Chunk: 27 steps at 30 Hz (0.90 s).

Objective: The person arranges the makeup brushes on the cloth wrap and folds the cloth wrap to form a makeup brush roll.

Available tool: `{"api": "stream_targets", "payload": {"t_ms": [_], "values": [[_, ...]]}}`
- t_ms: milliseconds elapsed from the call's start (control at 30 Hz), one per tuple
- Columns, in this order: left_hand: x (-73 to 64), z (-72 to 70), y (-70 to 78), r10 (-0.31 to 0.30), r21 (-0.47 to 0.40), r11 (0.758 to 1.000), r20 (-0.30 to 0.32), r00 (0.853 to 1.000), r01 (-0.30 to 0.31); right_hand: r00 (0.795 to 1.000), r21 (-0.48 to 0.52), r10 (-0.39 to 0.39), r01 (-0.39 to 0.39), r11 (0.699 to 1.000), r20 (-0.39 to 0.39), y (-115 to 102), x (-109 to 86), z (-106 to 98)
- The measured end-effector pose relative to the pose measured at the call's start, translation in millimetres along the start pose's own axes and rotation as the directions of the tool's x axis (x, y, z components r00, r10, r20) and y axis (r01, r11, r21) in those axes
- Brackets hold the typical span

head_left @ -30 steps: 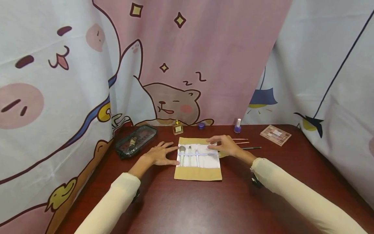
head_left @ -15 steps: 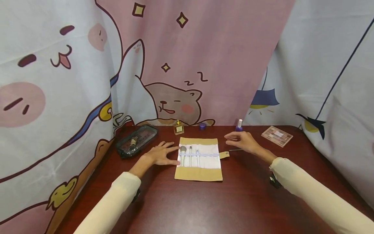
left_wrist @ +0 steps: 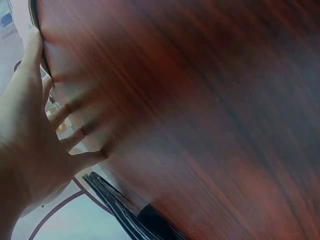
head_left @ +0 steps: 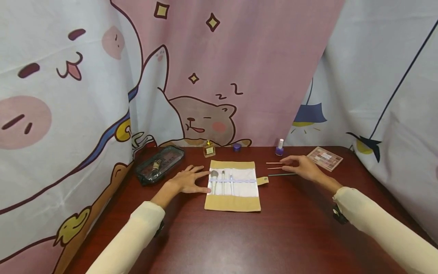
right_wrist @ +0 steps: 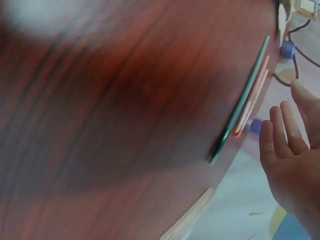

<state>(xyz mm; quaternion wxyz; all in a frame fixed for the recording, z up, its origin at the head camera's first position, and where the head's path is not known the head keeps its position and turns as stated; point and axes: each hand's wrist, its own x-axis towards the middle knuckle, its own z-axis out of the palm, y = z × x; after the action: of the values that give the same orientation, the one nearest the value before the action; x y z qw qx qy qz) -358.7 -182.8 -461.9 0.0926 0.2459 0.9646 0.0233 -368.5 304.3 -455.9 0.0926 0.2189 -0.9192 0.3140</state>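
Observation:
A tan and white makeup brush roll (head_left: 232, 204) lies unrolled mid-table, its snap tab pointing right. Three brushes sit in its left slots: a fluffy powder brush (head_left: 214, 176), a slim brush (head_left: 223, 183) and a smaller one (head_left: 231, 185). My left hand (head_left: 186, 180) rests spread on the table, thumb and forefinger at the roll's left edge. Right of the roll lie a dark green slim stick (right_wrist: 243, 97) and two thin pink sticks (right_wrist: 254, 97). Over these sticks hovers my right hand (head_left: 302, 167), fingers extended and holding nothing; it covers their right ends in the head view.
A clear black-edged pouch (head_left: 159, 165) with a small tube inside lies at the left. Along the back stand a perfume bottle (head_left: 209, 149), a small purple jar (head_left: 237, 147) and purple nail polish (head_left: 279, 148). An eyeshadow palette (head_left: 324, 158) lies behind my right hand. A printed curtain backs the table.
My right hand has moved right, from over the brush roll's right side to the loose sticks, uncovering the tab. My left hand has stayed put.

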Motion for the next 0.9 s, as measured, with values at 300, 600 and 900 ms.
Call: {"api": "stream_targets", "payload": {"t_ms": [300, 600, 900], "values": [[0.8, 0.1, -0.7, -0.005, -0.002, 1.0, 0.006, 1.0, 0.005, 0.994, -0.106, -0.082, 0.074, 0.992, -0.075, 24, -15.7, -6], [1.5, 0.5, -1.5, -0.008, 0.006, 1.0, 0.007, 1.0, 0.008, 0.999, -0.093, -0.027, 0.023, 0.995, -0.041, 47, -25.4, -12], [1.0, -0.3, -1.0, -0.01, -0.001, 1.0, 0.012, 1.0, 0.01, 0.999, -0.154, -0.041, 0.037, 0.987, -0.022, 52, -31.3, -13]]}}
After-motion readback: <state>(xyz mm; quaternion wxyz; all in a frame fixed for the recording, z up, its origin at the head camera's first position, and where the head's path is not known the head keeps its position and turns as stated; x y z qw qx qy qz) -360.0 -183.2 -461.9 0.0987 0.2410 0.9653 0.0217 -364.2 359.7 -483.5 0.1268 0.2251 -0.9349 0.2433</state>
